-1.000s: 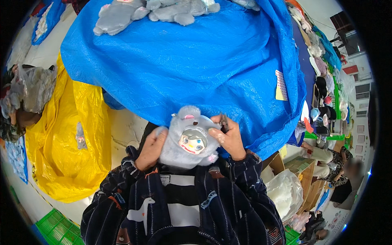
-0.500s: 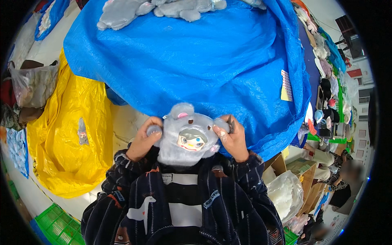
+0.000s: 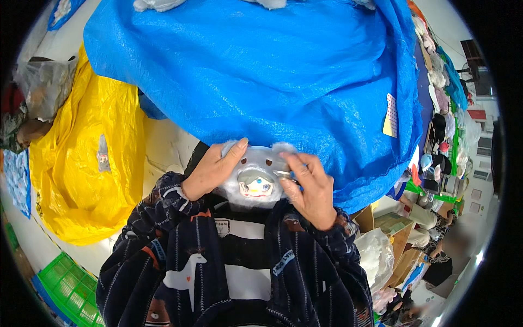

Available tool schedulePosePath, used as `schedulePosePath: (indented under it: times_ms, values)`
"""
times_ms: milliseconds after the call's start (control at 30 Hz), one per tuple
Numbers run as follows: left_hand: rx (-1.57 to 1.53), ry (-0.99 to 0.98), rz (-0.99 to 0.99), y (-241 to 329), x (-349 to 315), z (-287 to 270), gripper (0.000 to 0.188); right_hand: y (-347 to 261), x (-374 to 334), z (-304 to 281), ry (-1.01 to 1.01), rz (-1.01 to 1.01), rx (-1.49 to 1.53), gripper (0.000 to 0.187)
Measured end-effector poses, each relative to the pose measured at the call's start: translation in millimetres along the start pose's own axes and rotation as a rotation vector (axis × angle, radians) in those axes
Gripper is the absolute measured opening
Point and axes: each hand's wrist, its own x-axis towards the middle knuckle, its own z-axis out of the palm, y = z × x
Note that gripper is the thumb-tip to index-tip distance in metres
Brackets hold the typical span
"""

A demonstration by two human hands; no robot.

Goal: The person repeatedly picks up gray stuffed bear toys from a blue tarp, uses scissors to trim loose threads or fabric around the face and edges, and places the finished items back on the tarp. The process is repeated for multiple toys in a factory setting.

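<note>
A grey plush toy skin (image 3: 231,189) with round ears, two brown eye patches and a hard doll face (image 3: 256,183) set in its front is held up before my chest. My left hand (image 3: 213,170) grips it by one side, the thumb lying up over the ear. At the other side, my right hand (image 3: 309,188) is closed around a small metal tool (image 3: 283,174) that looks like thread snips, its end close to the fur beside the doll face. Fingers partly hide the tool and the right ear.
A large blue tarp (image 3: 261,82) spreads ahead, with more grey plush pieces (image 3: 158,4) at its far edge. To the left, a yellow sheet (image 3: 87,169) carries a small grey doll (image 3: 102,152). Green crate (image 3: 68,289) lower left; cardboard boxes (image 3: 395,229) and people at right.
My left hand has shifted from the toy's side up onto its ear. The right hand has turned, bringing the metal tool beside the doll face. The view has tilted slightly.
</note>
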Motion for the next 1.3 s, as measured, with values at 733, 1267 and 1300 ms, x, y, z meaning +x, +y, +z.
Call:
schedulePosePath:
  times_ms: [733,1267,1300]
  values:
    - [-0.002,-0.077,-0.019,11,0,4,0.051,-7,16,-27,-0.182,-0.163,-0.227,0.037]
    - [0.026,-0.102,-0.012,9,3,6,0.052,-5,24,-23,-0.200,-0.242,-0.198,0.034]
    - [0.024,-0.107,-0.012,6,3,5,0.052,-4,23,-24,-0.196,-0.238,-0.191,0.034]
